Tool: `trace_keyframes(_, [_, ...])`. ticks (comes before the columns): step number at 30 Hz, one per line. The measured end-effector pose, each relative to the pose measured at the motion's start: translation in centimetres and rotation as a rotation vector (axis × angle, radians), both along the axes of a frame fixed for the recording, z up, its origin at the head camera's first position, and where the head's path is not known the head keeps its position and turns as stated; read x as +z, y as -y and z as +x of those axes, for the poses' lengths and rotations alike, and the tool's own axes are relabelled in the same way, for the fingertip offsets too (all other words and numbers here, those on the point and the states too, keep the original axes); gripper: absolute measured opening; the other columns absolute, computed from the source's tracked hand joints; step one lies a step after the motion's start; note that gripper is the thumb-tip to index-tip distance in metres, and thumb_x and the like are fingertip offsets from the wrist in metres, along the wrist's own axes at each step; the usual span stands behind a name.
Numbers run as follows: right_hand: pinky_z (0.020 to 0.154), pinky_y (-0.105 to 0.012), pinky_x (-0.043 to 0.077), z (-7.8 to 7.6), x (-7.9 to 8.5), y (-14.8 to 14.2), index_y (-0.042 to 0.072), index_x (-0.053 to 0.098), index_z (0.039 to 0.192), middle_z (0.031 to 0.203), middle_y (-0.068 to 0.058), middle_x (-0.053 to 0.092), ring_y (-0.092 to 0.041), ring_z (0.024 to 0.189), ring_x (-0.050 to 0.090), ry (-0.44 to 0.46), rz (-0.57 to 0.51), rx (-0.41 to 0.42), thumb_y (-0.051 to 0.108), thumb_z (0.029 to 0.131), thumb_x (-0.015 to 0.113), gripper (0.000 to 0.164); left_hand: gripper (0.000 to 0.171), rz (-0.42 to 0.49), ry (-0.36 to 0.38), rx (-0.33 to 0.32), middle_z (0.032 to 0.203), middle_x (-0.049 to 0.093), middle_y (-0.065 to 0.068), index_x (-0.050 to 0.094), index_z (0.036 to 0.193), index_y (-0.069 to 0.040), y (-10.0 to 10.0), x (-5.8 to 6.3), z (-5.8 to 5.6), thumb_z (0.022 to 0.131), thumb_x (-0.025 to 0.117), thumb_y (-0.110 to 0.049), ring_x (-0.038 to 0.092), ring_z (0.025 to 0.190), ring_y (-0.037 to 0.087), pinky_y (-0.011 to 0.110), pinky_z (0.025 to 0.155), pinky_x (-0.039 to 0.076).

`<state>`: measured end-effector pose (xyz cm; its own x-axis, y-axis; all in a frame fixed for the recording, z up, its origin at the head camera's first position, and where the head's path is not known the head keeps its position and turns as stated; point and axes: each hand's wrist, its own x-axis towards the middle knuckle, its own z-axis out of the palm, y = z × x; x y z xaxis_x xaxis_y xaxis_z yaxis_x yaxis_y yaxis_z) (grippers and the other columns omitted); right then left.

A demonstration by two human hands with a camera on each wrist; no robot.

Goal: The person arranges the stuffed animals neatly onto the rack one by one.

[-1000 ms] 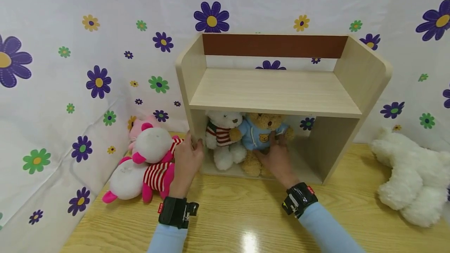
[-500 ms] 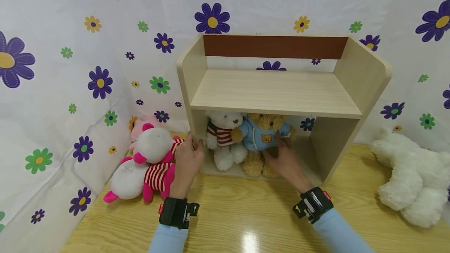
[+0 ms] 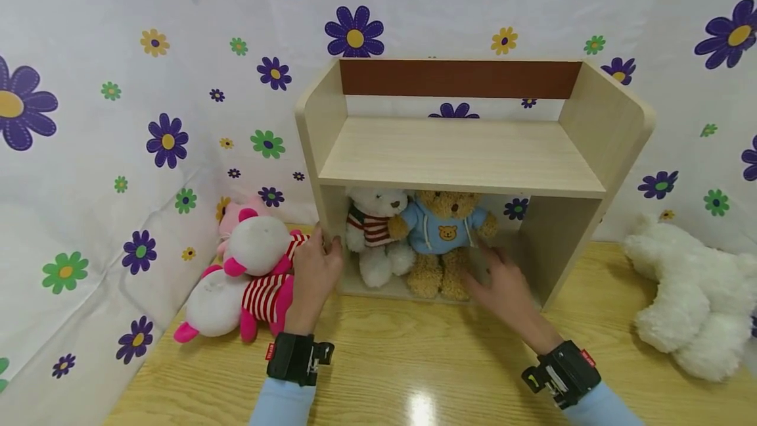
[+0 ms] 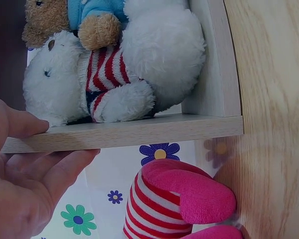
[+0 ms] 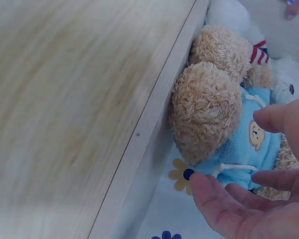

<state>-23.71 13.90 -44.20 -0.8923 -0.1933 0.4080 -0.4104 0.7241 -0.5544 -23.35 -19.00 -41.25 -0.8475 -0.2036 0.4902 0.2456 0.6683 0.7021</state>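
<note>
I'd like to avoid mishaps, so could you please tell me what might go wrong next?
The right hand is close to the brown bear and could topple it. That bear's paw overlaps the white bear, so both could shift together. The left hand grips the side panel, so a tug might slide the shelf unit.

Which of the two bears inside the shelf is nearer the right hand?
The brown bear in the blue hoodie. It sits between the right hand and the white bear, which wears a striped top.
</note>
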Motion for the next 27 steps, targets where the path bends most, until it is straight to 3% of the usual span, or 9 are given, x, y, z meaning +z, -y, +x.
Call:
trace_keyframes(9, [0.073, -0.05, 0.059, 2.1, -0.4, -1.7, -0.004, 0.057, 0.14, 0.129, -0.031, 0.061, -0.038, 0.091, 0.071, -0.031, 0.025, -0.021, 0.024, 0.091, 0.076, 0.059, 0.029, -0.014, -0.011, 0.015, 0.106, 0.074, 0.03, 0.063, 0.122, 0.004, 0.0, -0.1, 0.0, 0.097, 0.062, -0.011, 0.074, 0.095, 0.045, 0.058, 0.08, 0.06])
trace_keyframes(13, [0.069, -0.044, 0.059, 3.0, -0.5, -2.9, -0.006, 0.066, 0.126, 0.117, -0.027, 0.068, -0.033, 0.082, 0.071, -0.083, 0.031, -0.007, 0.018, 0.089, 0.077, 0.045, 0.028, -0.02, 0.002, 0.03, 0.105, 0.074, 0.03, 0.063, 0.12, 0.004, -0.1, -0.2, -0.1, 0.097, 0.062, -0.011, 0.074, 0.093, 0.045, 0.058, 0.079, 0.06])
trace_keyframes(18, [0.065, -0.039, 0.059, 4.6, 0.1, -4.9, -0.002, 0.074, 0.113, 0.101, -0.017, 0.074, -0.026, 0.077, 0.072, -0.066, 0.048, -0.012, 0.014, 0.092, 0.072, 0.026, 0.03, -0.012, -0.005, 0.025, 0.107, 0.074, 0.03, 0.063, 0.124, 0.003, -0.1, -0.3, 0.0, 0.096, 0.062, -0.01, 0.074, 0.094, 0.045, 0.058, 0.078, 0.06])
trace_keyframes(25, [0.057, -0.021, 0.052, 6.5, 0.8, -8.8, 0.004, 0.078, 0.103, 0.085, -0.005, 0.076, -0.004, 0.069, 0.065, -0.059, 0.007, -0.134, 0.012, 0.095, 0.069, 0.014, 0.032, -0.018, -0.022, 0.013, 0.108, 0.074, 0.03, 0.062, 0.126, 0.004, 0.0, -0.5, -0.1, 0.097, 0.063, -0.009, 0.074, 0.094, 0.045, 0.058, 0.078, 0.06])
trace_keyframes(27, [0.055, -0.016, 0.05, 6.8, 0.9, -10.3, 0.002, 0.078, 0.099, 0.08, -0.006, 0.075, 0.006, 0.066, 0.06, -0.133, -0.021, -0.168, 0.008, 0.093, 0.07, 0.012, 0.03, -0.022, -0.028, 0.019, 0.106, 0.074, 0.03, 0.063, 0.124, 0.004, 0.0, -0.4, -0.1, 0.097, 0.063, -0.009, 0.074, 0.092, 0.045, 0.058, 0.077, 0.06])
